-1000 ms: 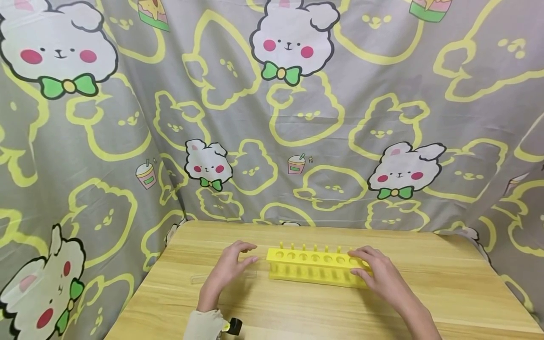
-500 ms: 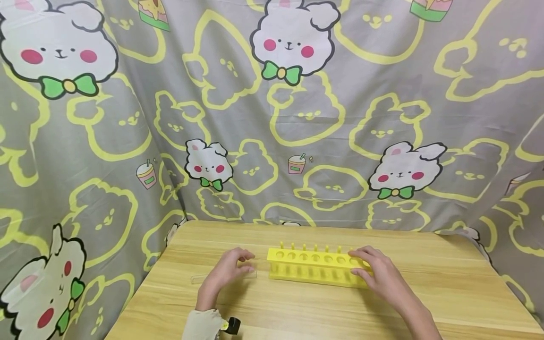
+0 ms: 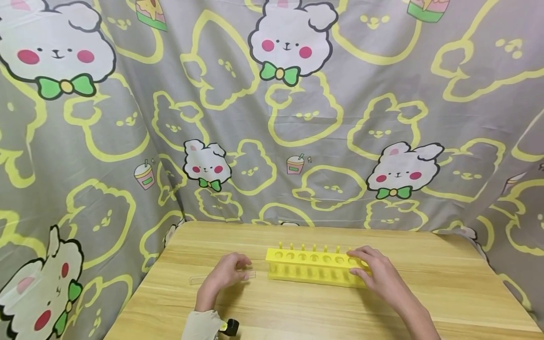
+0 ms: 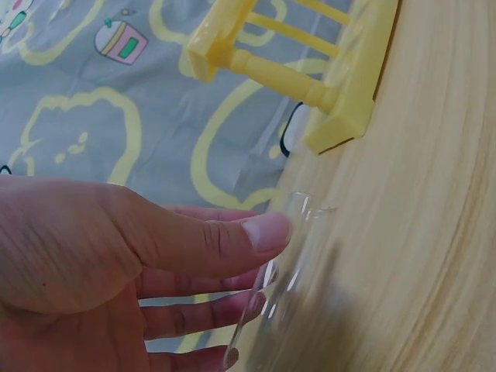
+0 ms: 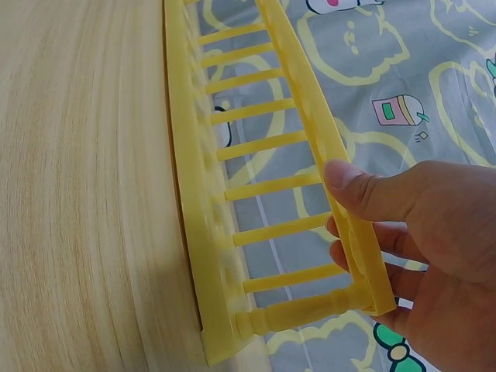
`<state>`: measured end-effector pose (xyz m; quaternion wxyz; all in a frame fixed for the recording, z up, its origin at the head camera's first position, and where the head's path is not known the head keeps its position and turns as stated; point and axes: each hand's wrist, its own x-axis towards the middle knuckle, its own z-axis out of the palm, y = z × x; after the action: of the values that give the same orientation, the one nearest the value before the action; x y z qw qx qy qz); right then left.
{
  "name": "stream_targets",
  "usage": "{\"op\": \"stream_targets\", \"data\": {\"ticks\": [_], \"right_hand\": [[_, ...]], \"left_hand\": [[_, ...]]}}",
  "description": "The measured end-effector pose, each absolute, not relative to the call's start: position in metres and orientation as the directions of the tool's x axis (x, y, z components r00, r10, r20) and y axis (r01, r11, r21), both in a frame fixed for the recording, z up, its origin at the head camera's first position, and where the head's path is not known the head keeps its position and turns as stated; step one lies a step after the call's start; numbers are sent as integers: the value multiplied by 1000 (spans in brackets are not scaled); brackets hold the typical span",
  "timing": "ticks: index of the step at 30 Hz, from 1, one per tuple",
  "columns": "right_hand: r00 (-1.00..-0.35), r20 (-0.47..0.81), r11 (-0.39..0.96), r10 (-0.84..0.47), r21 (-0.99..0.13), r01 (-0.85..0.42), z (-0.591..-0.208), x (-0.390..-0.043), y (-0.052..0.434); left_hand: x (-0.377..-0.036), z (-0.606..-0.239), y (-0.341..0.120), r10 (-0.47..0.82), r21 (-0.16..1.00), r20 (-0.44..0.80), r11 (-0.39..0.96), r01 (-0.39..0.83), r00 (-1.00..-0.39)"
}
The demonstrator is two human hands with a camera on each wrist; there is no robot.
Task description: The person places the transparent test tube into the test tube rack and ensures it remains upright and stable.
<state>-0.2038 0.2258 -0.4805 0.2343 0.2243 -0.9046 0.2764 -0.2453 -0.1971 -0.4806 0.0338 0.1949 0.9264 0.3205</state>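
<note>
Tube (image 4: pixel 293 283): nudges may roll it; unclear if left fingers (image 4: pixel 201 316) grip.
Rack (image 3: pixel 314 262): right fingers (image 5: pixel 399 242) grip; tugs may tip it.

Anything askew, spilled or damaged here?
Nothing stands out: no spill shows on the table, the yellow rack stands upright, and the clear tube lies to its left; fine cracks might not show.
</note>
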Motion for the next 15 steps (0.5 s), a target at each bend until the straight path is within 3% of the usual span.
{"op": "stream_targets", "data": {"ticks": [15], "right_hand": [[-779, 561, 744, -281, -385, -546, -480, -204, 225]], "left_hand": [[-250, -491, -197, 371, 559, 54, 758, 336, -927]]}}
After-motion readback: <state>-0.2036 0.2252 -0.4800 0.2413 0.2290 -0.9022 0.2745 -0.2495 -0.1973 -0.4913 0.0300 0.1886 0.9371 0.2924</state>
